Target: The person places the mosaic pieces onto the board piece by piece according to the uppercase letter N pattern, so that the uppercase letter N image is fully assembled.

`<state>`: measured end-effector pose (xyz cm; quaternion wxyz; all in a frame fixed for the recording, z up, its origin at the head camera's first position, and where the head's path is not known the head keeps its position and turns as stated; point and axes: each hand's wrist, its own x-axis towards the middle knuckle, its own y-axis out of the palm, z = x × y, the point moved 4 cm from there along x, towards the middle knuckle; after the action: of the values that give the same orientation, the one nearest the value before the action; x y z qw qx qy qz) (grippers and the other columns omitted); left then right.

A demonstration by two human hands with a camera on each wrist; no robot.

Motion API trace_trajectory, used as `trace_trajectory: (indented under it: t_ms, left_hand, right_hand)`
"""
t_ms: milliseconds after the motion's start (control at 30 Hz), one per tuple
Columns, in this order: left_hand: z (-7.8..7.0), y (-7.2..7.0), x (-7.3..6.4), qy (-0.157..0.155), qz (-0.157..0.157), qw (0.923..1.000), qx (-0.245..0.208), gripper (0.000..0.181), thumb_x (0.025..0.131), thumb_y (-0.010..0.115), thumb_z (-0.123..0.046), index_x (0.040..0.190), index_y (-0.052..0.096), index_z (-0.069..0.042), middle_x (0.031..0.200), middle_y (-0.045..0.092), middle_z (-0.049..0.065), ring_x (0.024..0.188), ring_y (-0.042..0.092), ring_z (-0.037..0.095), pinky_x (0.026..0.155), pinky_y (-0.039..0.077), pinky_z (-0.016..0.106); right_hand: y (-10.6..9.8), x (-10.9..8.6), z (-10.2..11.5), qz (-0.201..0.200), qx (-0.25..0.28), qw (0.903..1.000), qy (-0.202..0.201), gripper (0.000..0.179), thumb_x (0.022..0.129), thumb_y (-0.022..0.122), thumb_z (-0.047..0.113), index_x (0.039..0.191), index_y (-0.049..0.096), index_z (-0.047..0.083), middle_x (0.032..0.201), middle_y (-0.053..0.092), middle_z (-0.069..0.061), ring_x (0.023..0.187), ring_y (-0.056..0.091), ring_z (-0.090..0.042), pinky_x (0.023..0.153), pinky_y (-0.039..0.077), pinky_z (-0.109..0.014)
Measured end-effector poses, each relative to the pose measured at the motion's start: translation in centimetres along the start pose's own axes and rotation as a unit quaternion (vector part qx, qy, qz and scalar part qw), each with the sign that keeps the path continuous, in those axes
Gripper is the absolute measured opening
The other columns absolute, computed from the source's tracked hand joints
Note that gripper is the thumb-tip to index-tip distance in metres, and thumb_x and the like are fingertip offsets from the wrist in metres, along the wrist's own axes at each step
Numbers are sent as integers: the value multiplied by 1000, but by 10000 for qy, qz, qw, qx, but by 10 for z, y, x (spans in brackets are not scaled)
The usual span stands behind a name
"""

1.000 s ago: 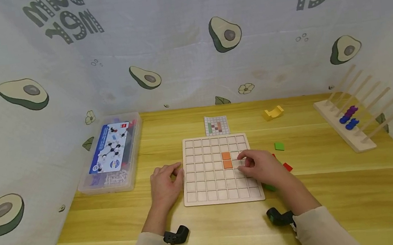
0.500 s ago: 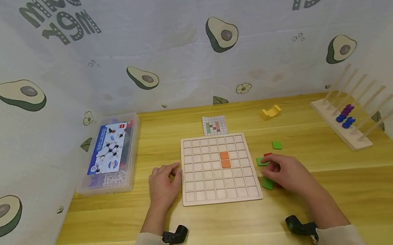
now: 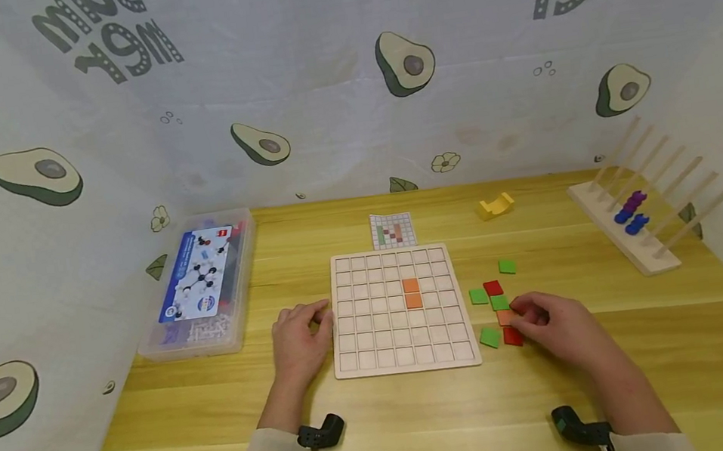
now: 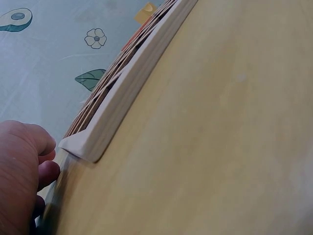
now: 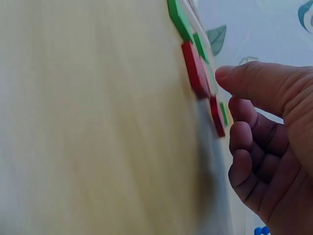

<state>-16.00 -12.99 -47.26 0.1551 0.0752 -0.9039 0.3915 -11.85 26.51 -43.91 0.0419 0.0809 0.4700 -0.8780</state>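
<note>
A wooden grid board lies in the middle of the table, with two orange square tiles set one above the other in its cells. My left hand rests at the board's left edge, fingers bent loosely; in the left wrist view its fingertips are right by the board's corner. To the board's right, my right hand reaches over a loose group of tiles, its fingertips right at an orange tile. Red tiles and several green tiles lie around it. The right wrist view shows thumb and fingers apart, gripping nothing.
Behind the board lies a printed pattern card. A yellow curved block sits at the back. On the left is a clear plastic case; at the right stands a wooden peg rack with blue and purple beads.
My right hand has moved from over the board, beside the orange tiles, rightward to the loose tiles, uncovering several of them. The left hand stays at the board's edge.
</note>
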Motion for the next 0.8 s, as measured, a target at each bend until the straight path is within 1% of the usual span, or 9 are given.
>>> trace_trajectory:
  t_ms: [133, 367, 533, 733, 800]
  left_hand:
    - [0, 0, 0, 16, -11, 10000, 15, 23, 94, 71, -22, 113, 79, -12, 86, 71, -3, 88, 58, 24, 84, 42, 43]
    - [1, 1, 0, -21, 30, 10000, -13, 22, 95, 69, -22, 112, 79, -12, 87, 71, -2, 88, 57, 24, 85, 41, 42]
    - [1, 0, 1, 35, -17, 10000, -1, 22, 95, 70, -23, 111, 79, -12, 87, 71, -2, 86, 57, 23, 84, 41, 43]
    - [1, 0, 0, -50, 55, 10000, -34, 22, 96, 69, -23, 112, 79, -12, 88, 71, -2, 86, 56, 23, 85, 41, 41]
    - [1, 1, 0, -47, 50, 10000, -20, 21, 96, 69, -22, 111, 79, -12, 88, 71, -2, 86, 56, 23, 85, 40, 41]
  right_hand:
    - [0, -3, -8, 44, 6, 10000, 58, 28, 96, 71, 23, 118, 69, 6, 89, 63, -3, 79, 53, -19, 65, 43, -25]
    - [-1, -4, -14, 141, -38, 9999, 63, 27, 97, 70, 24, 118, 68, 7, 89, 60, -4, 79, 51, -19, 63, 40, -25]
    - [0, -2, -14, 212, -84, 9997, 65, 26, 97, 70, 23, 118, 69, 7, 89, 61, -4, 79, 52, -19, 63, 41, -26]
    - [-1, -1, -12, 321, -97, 9994, 127, 30, 97, 70, 26, 120, 69, 7, 90, 60, -4, 80, 52, -20, 64, 41, -29]
    - [-1, 0, -11, 326, -119, 9994, 89, 31, 97, 70, 27, 121, 68, 7, 89, 60, -4, 80, 51, -19, 65, 40, -29]
